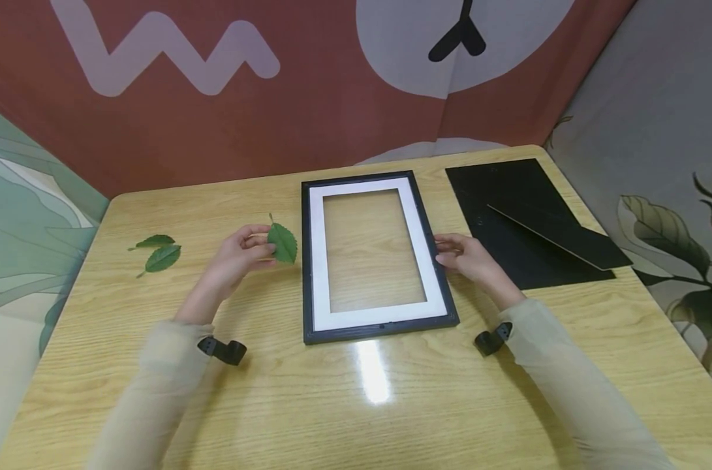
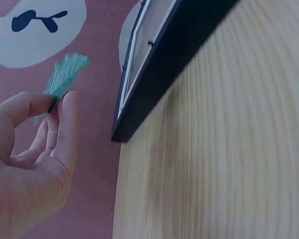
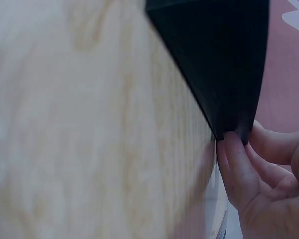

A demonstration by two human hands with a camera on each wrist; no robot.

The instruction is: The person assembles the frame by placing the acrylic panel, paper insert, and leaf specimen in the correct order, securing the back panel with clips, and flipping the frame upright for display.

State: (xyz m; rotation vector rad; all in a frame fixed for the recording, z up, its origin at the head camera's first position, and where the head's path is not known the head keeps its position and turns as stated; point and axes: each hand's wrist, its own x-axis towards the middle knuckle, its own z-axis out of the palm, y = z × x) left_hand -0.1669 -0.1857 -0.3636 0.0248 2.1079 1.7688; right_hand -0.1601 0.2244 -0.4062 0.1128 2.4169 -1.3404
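Presumably mid-placement, my left hand (image 1: pixel 235 253) pinches the centre-left leaf (image 1: pixel 283 243), my right hand (image 1: pixel 466 258) grips the frame (image 1: pixel 307 261); lowering needs gentleness.

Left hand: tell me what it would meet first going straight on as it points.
Probably the left side of the black frame, green leaf leading; the left hand might pass above, as its height is unclear.

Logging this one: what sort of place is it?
Probably an indoor corner set up for tabletop work: a pale wood-grain table stands before a red-brown wall covering with pale cartoon shapes, and a grey wall covering printed with leaves runs along its right side.
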